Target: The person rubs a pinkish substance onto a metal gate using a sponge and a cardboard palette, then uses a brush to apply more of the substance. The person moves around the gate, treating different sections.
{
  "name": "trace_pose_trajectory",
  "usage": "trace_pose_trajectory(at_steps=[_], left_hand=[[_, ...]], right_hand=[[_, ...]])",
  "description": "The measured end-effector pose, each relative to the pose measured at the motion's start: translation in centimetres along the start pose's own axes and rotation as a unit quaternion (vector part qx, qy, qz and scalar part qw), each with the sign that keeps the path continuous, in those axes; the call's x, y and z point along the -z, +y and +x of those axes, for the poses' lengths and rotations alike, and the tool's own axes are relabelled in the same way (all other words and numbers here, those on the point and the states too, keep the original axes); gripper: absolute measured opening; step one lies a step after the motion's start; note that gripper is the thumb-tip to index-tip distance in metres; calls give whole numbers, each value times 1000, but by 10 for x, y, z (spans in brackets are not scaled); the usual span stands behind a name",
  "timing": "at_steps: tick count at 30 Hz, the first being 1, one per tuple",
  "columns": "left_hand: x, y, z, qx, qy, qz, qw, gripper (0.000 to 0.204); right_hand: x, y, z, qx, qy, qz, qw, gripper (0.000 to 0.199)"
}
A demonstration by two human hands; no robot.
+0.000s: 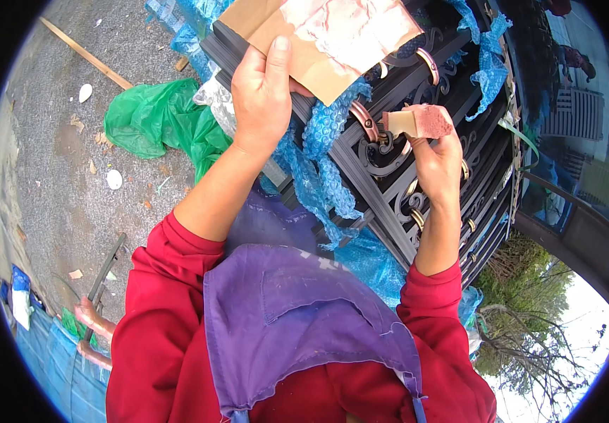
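My left hand [262, 95] grips a brown piece of cardboard [262, 25] by its near edge, thumb on top. A wet, shiny pinkish smear covers much of the cardboard's upper face. In my right hand [437, 158] is a small sponge [433, 121], pale cream on one part and stained reddish pink on the other, pinched between thumb and fingers. Below the sponge lies a black metal gate [368, 183] with scrollwork. Some of its bands are coloured: a copper-pink collar [364, 121] is just left of the sponge, and gold ones show farther down.
Blue bubble wrap [329, 141] hangs in strips around the gate. Green plastic sheeting [149, 116] and a wooden stick [86, 53] lie on the gravel to the left. At the lower left, another person's hands [93, 317] hold a dark bar. A dark glass surface [572, 106] stands at right.
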State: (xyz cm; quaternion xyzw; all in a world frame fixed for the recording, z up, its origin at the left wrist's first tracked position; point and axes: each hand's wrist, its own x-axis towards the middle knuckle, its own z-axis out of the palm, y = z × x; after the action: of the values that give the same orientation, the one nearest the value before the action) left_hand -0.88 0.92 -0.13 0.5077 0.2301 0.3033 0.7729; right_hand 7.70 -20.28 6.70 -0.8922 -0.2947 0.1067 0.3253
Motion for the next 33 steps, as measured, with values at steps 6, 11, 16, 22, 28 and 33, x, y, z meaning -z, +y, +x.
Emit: trace_pose_trajectory(at_steps=[6,11,16,22,28,33], left_hand=[[0,2,5,17,7,-40,999,34],[-7,17,5,-15,33,-34,999,31],[-21,3,9,-34,32,-68,997,28],[-14,-4,10,-42,0,-10,999,29],[-16,-9,11,-57,0,-17,998,28],[-18,-7,13,-69,7,-43,997,27]], right_hand=[[-19,-3,13,55,-15,-45,997,20],[-6,2,5,6,4,25,1000,19],[-16,10,20,88,-26,-65,994,27],[1,11,17,82,-29,-14,996,28],[-8,11,16,91,-35,-84,992,29],[3,19,-2,8,24,61,998,33]])
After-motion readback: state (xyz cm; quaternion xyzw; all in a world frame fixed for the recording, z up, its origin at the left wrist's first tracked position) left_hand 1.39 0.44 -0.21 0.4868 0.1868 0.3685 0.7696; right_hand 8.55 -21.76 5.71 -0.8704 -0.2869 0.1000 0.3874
